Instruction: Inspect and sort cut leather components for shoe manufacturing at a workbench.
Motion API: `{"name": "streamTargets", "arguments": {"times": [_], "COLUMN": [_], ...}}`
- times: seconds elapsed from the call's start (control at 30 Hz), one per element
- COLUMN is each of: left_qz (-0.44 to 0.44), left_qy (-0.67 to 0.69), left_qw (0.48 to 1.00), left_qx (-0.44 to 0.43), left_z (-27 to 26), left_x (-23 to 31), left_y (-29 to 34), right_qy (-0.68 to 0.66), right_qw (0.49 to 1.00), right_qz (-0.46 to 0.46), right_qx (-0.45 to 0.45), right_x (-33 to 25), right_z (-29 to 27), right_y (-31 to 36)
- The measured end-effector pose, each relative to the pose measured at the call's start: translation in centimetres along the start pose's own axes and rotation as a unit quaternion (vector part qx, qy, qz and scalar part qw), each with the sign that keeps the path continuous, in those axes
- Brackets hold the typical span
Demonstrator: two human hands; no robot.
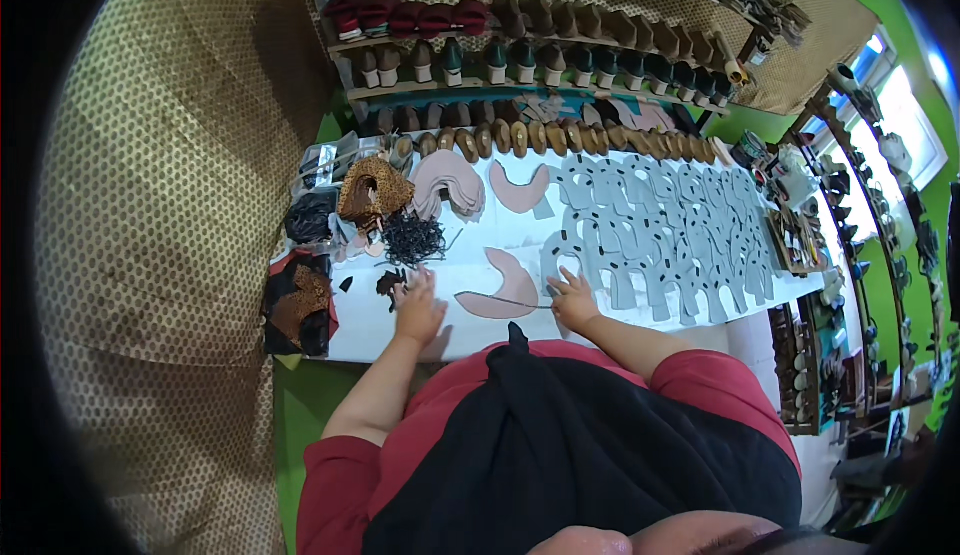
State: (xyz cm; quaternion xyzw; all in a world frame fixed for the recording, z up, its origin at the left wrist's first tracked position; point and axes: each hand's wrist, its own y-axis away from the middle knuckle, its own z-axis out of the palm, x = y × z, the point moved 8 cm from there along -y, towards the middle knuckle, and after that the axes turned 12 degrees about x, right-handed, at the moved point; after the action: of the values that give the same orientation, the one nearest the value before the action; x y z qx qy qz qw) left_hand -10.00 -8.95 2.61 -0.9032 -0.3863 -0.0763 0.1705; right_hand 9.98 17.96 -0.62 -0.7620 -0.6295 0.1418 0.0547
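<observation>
My left hand is over the white tabletop, fingers apart, its tips at a few small black scraps. A pink crescent-shaped cut piece lies flat between my hands. Across its lower part runs a thin dark stick; its right end meets my right hand, whose fingers close around there. Whether it is a tool or a stiff strip is too small to tell. Above my left hand sits a heap of narrow black strips. Another pink crescent lies farther back.
Rows of grey arch-shaped pieces with small black tabs cover the table's right side. A stack of pink pieces, leopard-print material and a black bundle stand back left. Brown shoe forms line the rear edge, below shoe shelves.
</observation>
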Motion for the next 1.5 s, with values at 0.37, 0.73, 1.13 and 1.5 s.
{"name": "streamTargets", "arguments": {"times": [0.37, 0.73, 1.13, 1.5], "left_qz": [0.036, 0.012, -0.001, 0.000], "left_qy": [-0.037, -0.045, -0.061, -0.070], "left_qw": [0.977, 0.974, 0.973, 0.973], "left_qx": [-0.208, -0.223, -0.221, -0.219], "left_z": [6.1, 6.4, 6.9, 6.7], "left_x": [9.0, 9.3, 9.1, 9.3], "left_y": [1.1, 1.8, 2.4, 2.1], "right_qy": [-0.089, -0.178, -0.183, -0.145], "right_qw": [0.984, 0.962, 0.954, 0.963], "right_qz": [-0.122, -0.190, -0.209, -0.182], "right_qx": [-0.095, -0.081, -0.114, -0.134], "right_x": [0.3, 1.7, 2.6, 2.8], "right_z": [0.6, 0.8, 0.1, 0.0], "right_y": [-1.3, -5.2, -10.4, -12.0]}}
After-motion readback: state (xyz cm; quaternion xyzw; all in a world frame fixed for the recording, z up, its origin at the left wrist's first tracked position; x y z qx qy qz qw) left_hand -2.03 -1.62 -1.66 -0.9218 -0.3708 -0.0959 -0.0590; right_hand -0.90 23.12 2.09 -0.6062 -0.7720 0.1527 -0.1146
